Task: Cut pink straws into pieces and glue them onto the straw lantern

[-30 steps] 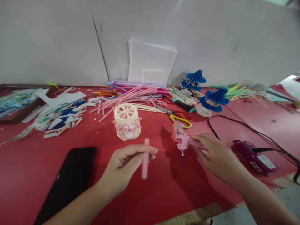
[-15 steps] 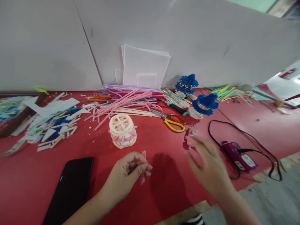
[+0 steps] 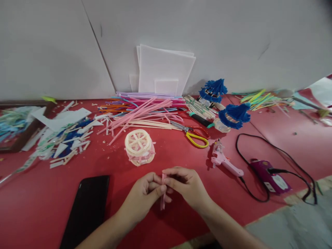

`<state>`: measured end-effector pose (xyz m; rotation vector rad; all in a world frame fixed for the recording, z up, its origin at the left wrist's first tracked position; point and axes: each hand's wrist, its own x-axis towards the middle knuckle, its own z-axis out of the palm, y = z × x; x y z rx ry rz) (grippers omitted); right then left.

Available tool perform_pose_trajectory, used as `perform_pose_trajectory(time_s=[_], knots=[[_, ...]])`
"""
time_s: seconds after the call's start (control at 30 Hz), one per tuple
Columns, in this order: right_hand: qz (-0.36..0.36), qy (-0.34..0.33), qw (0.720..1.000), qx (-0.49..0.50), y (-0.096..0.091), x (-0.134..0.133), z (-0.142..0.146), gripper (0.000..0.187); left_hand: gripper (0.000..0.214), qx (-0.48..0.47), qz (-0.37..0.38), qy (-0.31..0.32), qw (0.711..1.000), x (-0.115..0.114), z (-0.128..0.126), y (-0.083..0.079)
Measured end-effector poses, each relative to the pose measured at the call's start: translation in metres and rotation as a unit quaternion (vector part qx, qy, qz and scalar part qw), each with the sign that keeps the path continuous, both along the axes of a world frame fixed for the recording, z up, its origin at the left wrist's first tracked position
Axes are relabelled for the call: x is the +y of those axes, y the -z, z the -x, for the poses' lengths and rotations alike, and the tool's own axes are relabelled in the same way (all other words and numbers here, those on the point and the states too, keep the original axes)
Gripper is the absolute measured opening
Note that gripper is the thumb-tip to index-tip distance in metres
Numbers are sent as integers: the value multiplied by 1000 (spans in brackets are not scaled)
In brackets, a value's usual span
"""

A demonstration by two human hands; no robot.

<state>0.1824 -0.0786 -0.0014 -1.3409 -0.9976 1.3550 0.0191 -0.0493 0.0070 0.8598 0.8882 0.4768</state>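
Between my two hands is a short bundle of pink pipe cleaners [image 3: 163,202], held upright just above the red table. My left hand [image 3: 145,195] pinches it around the middle with thumb and fingers. At its upper end, the thumb and fingertips of my right hand [image 3: 188,185] close on it too. Beyond my hands stands a small round cream and pink lantern-like frame [image 3: 139,147], with a spoked wheel on top. A pink hot glue gun [image 3: 225,162] lies on its side to the right, out of my grasp.
A black phone [image 3: 85,207] lies at left. Scissors [image 3: 194,135], pink pipe cleaner stems [image 3: 145,110] and blue-roofed models [image 3: 234,116] lie further back. Offcuts [image 3: 70,141] are heaped at left. A purple power strip [image 3: 271,176] with a black cord sits at right.
My right hand has come away from the glue gun, leftward to the pink bundle, and now grips its top. My left hand still holds the bundle. The view has shifted slightly.
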Motion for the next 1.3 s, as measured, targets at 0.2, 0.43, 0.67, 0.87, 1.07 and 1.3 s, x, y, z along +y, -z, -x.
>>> perform_pose_trajectory(time_s=[0.2, 0.43, 0.67, 0.87, 1.07, 1.3], knots=[[-37, -12, 999, -36, -2, 1, 3, 15, 40, 26, 43, -2, 999, 3, 1, -5], [-30, -53, 997, -39, -5, 4, -2, 18, 40, 32, 52, 5, 998, 3, 4, -6], [-133, -164, 967, -145, -8, 13, -20, 10, 42, 44, 88, 48, 994, 3, 4, -2], [-92, -214, 941, -247, -23, 18, -24, 18, 25, 91, -15, 60, 994, -2, 3, 5], [-77, -206, 917, -333, -32, 27, -21, 19, 17, 209, -281, 54, 935, -6, 6, 8], [-120, -170, 928, -309, -40, 41, -23, 12, 18, 176, -200, -33, 963, -1, 11, -2]])
